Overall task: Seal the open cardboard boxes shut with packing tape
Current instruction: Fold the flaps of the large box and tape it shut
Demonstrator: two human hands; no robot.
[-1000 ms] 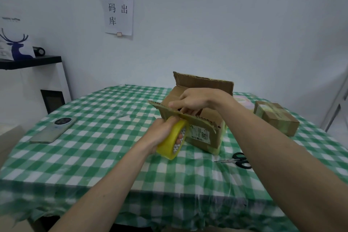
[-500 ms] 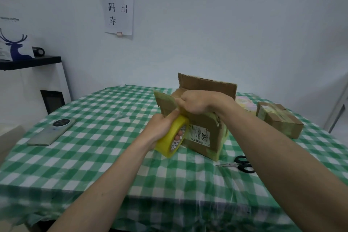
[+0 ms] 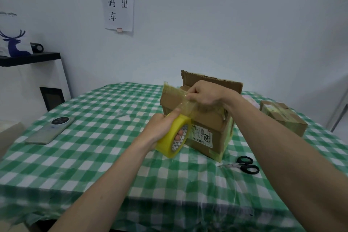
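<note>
Since a moment ago my right hand has drawn tape free, pinching its end above the cardboard box, my left hand gripping the yellow tape roll, fingers through its core.

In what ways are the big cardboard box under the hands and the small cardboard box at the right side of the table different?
The big box is open, its back flap standing up; the small box is closed and looks already taped. The right hand and the left hand, which grips the yellow tape roll, work at the big box; nothing touches the small box. A white label with printed numbers shows on the big box; none is clear on the small one. Both are brown cardboard on the checked tablecloth.
</note>
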